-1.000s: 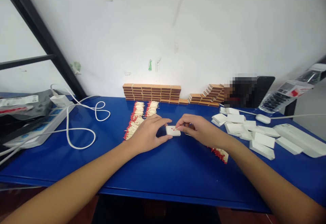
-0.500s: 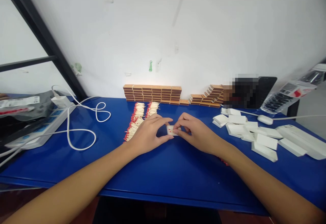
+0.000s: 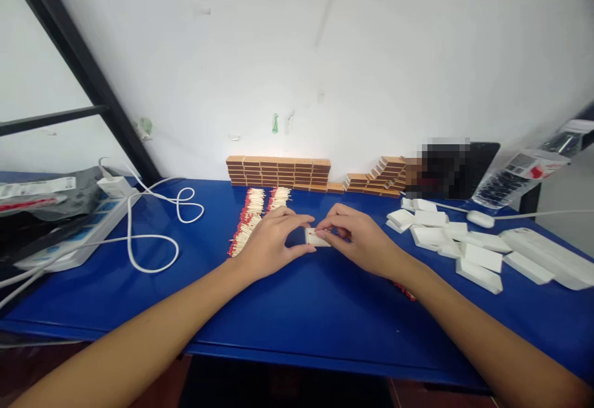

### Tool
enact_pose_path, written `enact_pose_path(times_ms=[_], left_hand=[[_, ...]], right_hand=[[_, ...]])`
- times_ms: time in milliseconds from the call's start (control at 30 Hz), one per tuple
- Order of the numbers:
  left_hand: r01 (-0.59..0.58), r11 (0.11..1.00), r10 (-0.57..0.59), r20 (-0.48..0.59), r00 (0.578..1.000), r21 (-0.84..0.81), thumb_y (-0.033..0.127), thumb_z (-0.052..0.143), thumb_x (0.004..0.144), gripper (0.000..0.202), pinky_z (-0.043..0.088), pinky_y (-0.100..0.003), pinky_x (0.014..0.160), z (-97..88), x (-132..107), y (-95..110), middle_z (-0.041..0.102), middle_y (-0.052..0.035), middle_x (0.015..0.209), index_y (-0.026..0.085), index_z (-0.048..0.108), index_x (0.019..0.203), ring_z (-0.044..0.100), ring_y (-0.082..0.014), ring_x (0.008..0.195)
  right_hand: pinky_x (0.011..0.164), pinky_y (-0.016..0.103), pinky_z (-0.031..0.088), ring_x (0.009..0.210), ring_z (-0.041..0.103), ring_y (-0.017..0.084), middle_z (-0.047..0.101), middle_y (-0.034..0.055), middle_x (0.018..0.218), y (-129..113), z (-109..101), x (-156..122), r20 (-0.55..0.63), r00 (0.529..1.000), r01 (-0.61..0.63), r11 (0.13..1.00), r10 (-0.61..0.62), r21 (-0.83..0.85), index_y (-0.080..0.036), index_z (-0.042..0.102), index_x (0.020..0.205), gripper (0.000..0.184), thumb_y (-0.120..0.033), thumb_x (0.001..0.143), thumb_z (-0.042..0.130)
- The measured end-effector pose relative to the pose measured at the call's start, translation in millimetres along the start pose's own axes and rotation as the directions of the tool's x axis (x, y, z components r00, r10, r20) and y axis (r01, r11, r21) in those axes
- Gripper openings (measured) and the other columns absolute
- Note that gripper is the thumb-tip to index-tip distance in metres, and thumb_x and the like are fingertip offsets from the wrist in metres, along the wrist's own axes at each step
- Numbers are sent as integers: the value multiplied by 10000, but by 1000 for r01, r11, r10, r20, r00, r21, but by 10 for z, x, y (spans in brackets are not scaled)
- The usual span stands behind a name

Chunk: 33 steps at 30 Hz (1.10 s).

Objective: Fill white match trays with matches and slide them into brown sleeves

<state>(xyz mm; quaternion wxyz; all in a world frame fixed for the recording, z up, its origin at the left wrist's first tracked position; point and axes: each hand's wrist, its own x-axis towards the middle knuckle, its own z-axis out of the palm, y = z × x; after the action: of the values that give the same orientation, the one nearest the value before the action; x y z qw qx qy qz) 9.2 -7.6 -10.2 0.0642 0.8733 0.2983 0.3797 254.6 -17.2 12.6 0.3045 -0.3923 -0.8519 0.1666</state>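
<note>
A small white matchbox tray [image 3: 317, 237] lies on the blue table [image 3: 301, 309] between both hands. My left hand [image 3: 271, 241] steadies the tray's left end with thumb and fingers curled round it. My right hand [image 3: 359, 238] pinches over the tray's right end, fingers pressed together; red-tipped matches show inside the tray. Rows of red-tipped matches [image 3: 248, 225] lie just beyond my left hand. More matches [image 3: 403, 290] peek out under my right forearm.
Stacked brown matchbox sleeves [image 3: 278, 171] line the wall, with a second stack [image 3: 378, 182] to the right. Several white trays [image 3: 445, 238] lie at right, beside a mouse [image 3: 479, 218] and white boxes [image 3: 547, 259]. A power strip [image 3: 69, 241] and looped white cable [image 3: 153, 234] sit at left.
My right hand has moved in over the tray's right end and closed on it. The left hand has stayed at the tray's left end. The camera has tilted slightly.
</note>
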Motion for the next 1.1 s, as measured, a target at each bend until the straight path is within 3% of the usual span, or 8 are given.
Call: enact_pose_path(times_ms=[200, 367, 733, 900, 1000, 1100], left_hand=[[56, 998, -55, 7, 998, -26, 362, 919, 827, 552, 583, -438, 981, -20, -10, -28, 746, -80, 1144, 226, 691, 1311, 675, -258, 1081], [18, 1000, -17, 22, 1000, -25, 331, 918, 831, 539, 576, -441, 995, -15, -13, -30, 748, -72, 1155, 234, 687, 1308, 676, -259, 1096], [17, 999, -16, 45, 999, -28, 325, 922, 821, 535, 579, -450, 971, 8, -11, -24, 753, -76, 1120, 210, 686, 1287, 667, -267, 1085], [1, 1000, 0, 42, 999, -11, 298, 907, 841, 474, 576, -459, 985, -35, 23, -77, 762, -64, 1152, 229, 694, 1259, 669, -268, 1102], [4, 1000, -4, -5, 1000, -3, 276, 908, 840, 449, 584, -460, 977, -59, 40, -97, 759, -57, 1177, 231, 696, 1233, 672, -264, 1101], [23, 1000, -23, -17, 1000, 2, 275, 911, 835, 446, 590, -453, 956, -69, 48, -94, 755, -57, 1168, 229, 701, 1225, 676, -259, 1084]], right_hand=[[640, 291, 428, 717, 564, 154, 637, 28, 864, -5, 39, 4, 18, 999, 36, 999, -36, -1, -218, 794, 989, 146, -229, 1015, 650], [656, 290, 439, 743, 594, 158, 656, 29, 867, 29, 55, -2, 29, 999, 46, 999, -45, -21, -211, 798, 989, 134, -205, 1003, 666], [660, 281, 449, 729, 590, 151, 674, 35, 871, -8, 35, 8, 36, 996, 82, 997, -82, -12, -217, 781, 951, 176, -241, 1021, 621], [662, 328, 442, 679, 578, 182, 677, 44, 776, 278, -415, 14, -111, 991, -97, 970, 73, -224, -213, 791, 942, 240, -373, 993, 619], [651, 340, 438, 687, 611, 203, 722, 59, 772, 536, -699, -34, -9, 958, -272, 900, 286, -339, -209, 776, 839, 215, -387, 905, 675], [637, 333, 451, 695, 640, 209, 748, 59, 779, 695, -801, -85, 128, 894, -367, 865, 430, -341, -209, 771, 844, 257, -453, 868, 695]])
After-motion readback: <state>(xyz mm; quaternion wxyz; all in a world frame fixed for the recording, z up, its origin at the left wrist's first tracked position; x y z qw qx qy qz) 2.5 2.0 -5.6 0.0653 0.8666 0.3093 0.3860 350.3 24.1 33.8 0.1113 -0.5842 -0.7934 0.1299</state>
